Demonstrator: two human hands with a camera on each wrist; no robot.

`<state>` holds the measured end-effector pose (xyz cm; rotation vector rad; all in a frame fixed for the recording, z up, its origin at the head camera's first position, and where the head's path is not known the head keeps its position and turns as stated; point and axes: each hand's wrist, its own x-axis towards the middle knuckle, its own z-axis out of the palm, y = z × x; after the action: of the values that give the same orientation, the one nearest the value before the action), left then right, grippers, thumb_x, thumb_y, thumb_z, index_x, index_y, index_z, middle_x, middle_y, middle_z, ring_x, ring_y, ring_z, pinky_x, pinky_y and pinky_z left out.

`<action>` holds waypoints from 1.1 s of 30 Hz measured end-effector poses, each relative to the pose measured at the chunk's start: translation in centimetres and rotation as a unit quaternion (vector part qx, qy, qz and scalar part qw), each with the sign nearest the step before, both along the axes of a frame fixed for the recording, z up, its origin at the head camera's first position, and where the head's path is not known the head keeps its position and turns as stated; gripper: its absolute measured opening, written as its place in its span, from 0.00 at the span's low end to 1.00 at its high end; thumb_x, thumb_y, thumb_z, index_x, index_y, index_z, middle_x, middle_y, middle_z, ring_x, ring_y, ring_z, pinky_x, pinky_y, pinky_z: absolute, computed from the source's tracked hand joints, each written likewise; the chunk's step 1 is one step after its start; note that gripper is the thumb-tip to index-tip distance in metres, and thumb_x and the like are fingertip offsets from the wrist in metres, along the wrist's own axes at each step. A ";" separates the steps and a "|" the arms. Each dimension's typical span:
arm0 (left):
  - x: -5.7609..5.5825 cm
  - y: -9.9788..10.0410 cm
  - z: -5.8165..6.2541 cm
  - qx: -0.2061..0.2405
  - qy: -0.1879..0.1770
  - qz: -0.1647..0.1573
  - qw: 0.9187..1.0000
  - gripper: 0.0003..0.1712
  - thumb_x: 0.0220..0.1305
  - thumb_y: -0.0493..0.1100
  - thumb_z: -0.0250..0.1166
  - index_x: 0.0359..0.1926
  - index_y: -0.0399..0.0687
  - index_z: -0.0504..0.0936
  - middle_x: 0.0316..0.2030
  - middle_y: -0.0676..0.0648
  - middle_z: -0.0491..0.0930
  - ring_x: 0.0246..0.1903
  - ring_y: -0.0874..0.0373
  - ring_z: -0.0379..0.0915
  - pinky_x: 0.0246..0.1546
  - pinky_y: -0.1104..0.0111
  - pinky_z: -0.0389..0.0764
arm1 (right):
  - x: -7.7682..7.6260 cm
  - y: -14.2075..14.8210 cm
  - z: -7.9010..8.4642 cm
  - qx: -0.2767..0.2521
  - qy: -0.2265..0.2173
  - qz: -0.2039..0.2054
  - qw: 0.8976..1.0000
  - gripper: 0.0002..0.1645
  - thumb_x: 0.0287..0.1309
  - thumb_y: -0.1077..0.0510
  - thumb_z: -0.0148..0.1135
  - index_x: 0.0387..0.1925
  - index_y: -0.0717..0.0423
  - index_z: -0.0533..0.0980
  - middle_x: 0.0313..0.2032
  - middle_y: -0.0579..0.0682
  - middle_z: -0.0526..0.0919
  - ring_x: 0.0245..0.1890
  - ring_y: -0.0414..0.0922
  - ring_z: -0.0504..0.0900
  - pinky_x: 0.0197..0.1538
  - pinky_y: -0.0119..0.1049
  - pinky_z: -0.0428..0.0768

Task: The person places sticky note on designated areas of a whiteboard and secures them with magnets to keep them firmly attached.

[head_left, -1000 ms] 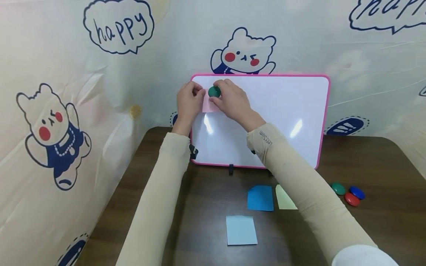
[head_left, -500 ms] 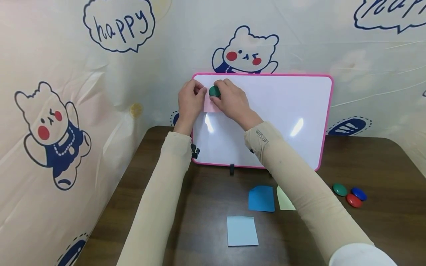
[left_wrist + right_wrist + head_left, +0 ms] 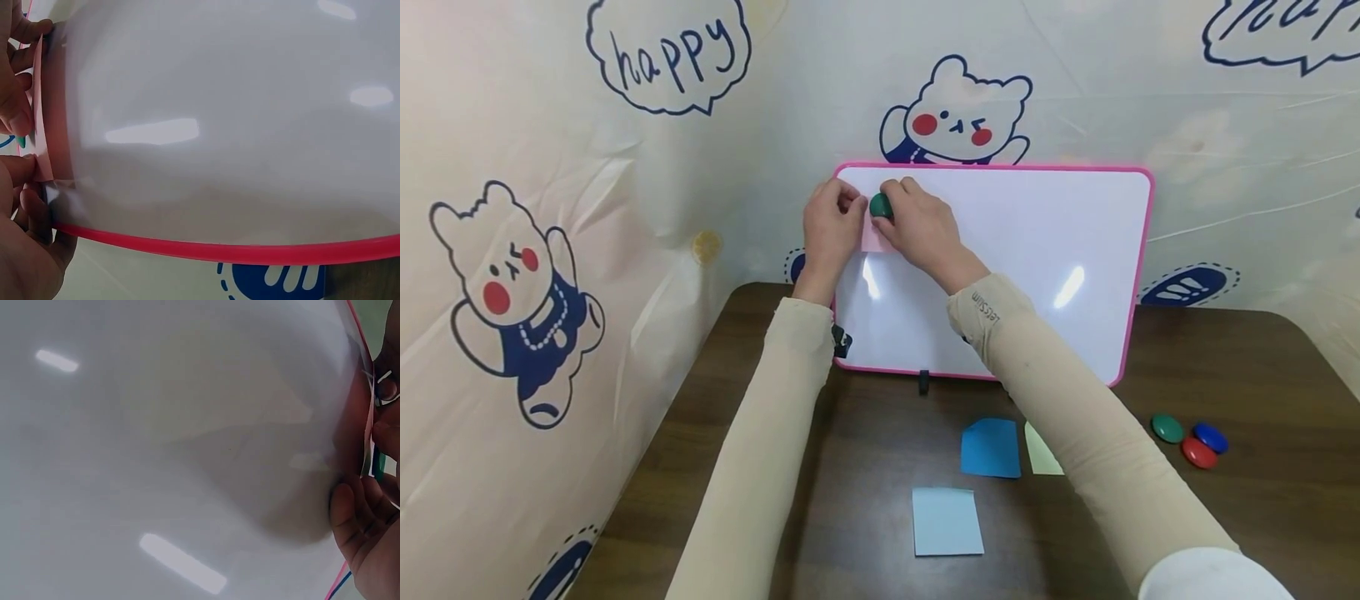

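In the head view, a pink sticky note is at the upper left of a pink-framed whiteboard. My left hand pinches its left edge between thumb and finger. A round green magnet overlaps the note's upper part; my right hand grips it with thumb and fingers, partly covering it. In the left wrist view, the note appears edge-on, slightly bent and standing off the board surface, with its reflection beside it. Only a sliver of green magnet shows in the right wrist view.
On the brown table lie a blue note, a pale blue note and a pale green note, partly behind the right sleeve. Green, red and blue magnets sit at right. A printed curtain hangs behind.
The green magnet and my right hand have shifted slightly left over the pink note. My left hand keeps its pinch on the note's edge. The head view has drifted a little.
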<state>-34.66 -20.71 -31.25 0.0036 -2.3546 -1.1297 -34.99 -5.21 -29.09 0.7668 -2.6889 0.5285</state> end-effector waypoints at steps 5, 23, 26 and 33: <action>0.0 0.0 -0.1 0.011 0.004 -0.001 1.000 0.13 0.72 0.50 0.63 0.47 0.46 0.80 0.41 0.49 0.75 0.39 0.59 0.72 0.43 0.76 0.77 | -0.1 0.0 -0.2 0.005 0.013 0.001 1.000 0.29 0.70 0.43 0.59 0.63 0.55 0.70 0.48 0.54 0.76 0.42 0.46 0.76 0.55 0.38 0.78; 0.4 0.0 -1.1 0.039 0.034 -0.010 0.999 0.13 0.73 0.46 0.62 0.51 0.44 0.78 0.40 0.47 0.75 0.36 0.58 0.72 0.41 0.74 0.78 | -0.5 -0.1 -0.4 0.013 0.013 -0.002 1.000 0.30 0.70 0.44 0.60 0.65 0.56 0.69 0.51 0.55 0.77 0.47 0.48 0.77 0.58 0.40 0.77; 0.7 -0.1 -1.5 0.039 0.040 -0.010 0.998 0.12 0.73 0.45 0.62 0.50 0.43 0.78 0.39 0.47 0.75 0.36 0.58 0.72 0.41 0.75 0.76 | -0.4 -0.1 -0.5 0.012 0.020 -0.001 1.000 0.30 0.70 0.44 0.60 0.65 0.57 0.69 0.51 0.55 0.78 0.46 0.48 0.78 0.58 0.40 0.77; 1.8 -0.6 -3.1 0.058 0.045 -0.019 0.997 0.11 0.73 0.47 0.62 0.43 0.42 0.80 0.37 0.48 0.75 0.36 0.57 0.72 0.39 0.71 0.76 | -0.2 0.2 -0.5 -0.006 0.008 0.004 1.000 0.32 0.70 0.45 0.60 0.67 0.57 0.68 0.52 0.56 0.77 0.46 0.48 0.78 0.58 0.40 0.77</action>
<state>-32.81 -21.33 -34.40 -0.0496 -2.2161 -1.2573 -35.19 -5.00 -29.63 0.7754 -2.6664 0.5363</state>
